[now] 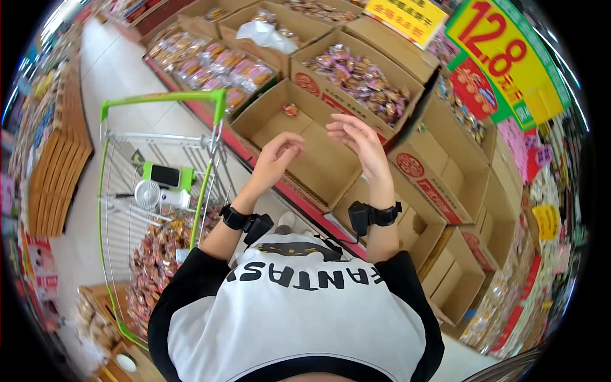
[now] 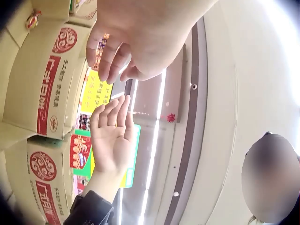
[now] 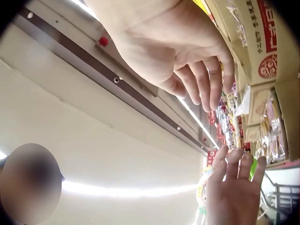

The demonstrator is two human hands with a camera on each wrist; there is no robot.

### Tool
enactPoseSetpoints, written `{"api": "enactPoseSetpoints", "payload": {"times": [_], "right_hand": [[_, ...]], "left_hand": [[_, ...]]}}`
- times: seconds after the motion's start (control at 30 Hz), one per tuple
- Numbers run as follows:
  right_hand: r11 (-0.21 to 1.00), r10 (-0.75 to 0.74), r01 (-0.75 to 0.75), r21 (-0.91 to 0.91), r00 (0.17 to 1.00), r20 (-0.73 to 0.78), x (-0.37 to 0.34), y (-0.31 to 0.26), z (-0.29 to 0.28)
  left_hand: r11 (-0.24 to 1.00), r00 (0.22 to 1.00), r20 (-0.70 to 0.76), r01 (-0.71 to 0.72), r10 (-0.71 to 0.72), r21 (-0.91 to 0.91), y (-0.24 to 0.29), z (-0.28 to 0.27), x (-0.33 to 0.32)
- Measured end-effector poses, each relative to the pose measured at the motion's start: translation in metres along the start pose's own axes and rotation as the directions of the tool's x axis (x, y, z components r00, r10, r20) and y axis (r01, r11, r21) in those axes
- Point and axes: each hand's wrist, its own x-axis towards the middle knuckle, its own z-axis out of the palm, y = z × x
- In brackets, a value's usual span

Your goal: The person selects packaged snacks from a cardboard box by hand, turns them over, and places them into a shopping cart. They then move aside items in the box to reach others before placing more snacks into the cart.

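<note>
Both hands are raised in front of the body over a cardboard box in the head view, with nothing in them. My left hand (image 1: pixel 278 160) has its fingers loosely bent, near the left side of the box. To its right, my right hand (image 1: pixel 361 141) is held with relaxed, nearly straight fingers. Below them the cardboard box (image 1: pixel 318 167) has one small red-wrapped packet (image 1: pixel 290 109) lying in its far corner. The left wrist view shows the right palm (image 2: pixel 112 150) facing the camera; in the right wrist view the left palm (image 3: pixel 236 197) does so.
A green-handled shopping cart (image 1: pixel 162 97) on the left carries many small wrapped packets (image 1: pixel 156 267), a phone (image 1: pixel 165 175) and a white hand fan (image 1: pixel 147 194). Behind the box is another of purple-wrapped packets (image 1: pixel 363 83). More cardboard boxes (image 1: pixel 439 159) extend right, beneath a price sign (image 1: pixel 506 54).
</note>
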Motion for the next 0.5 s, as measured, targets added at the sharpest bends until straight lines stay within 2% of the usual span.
{"api": "enactPoseSetpoints", "payload": {"times": [0.2, 0.33, 0.5], "right_hand": [[0.994, -0.071, 0.051, -0.101, 0.976, -0.206, -0.02, -0.018, -0.042], [0.976, -0.166, 0.115, -0.185, 0.944, -0.287, -0.024, -0.042, -0.062], [0.917, -0.279, 0.158, -0.366, 0.91, -0.307, -0.028, -0.08, -0.085]], "left_hand": [[1.0, 0.969, 0.247, 0.003, -0.005, 0.01, -0.007, 0.031, 0.04], [1.0, 0.935, 0.355, -0.004, 0.009, -0.015, -0.01, 0.047, 0.064], [0.999, 0.897, 0.439, -0.038, 0.044, -0.024, -0.005, 0.06, 0.09]]}}
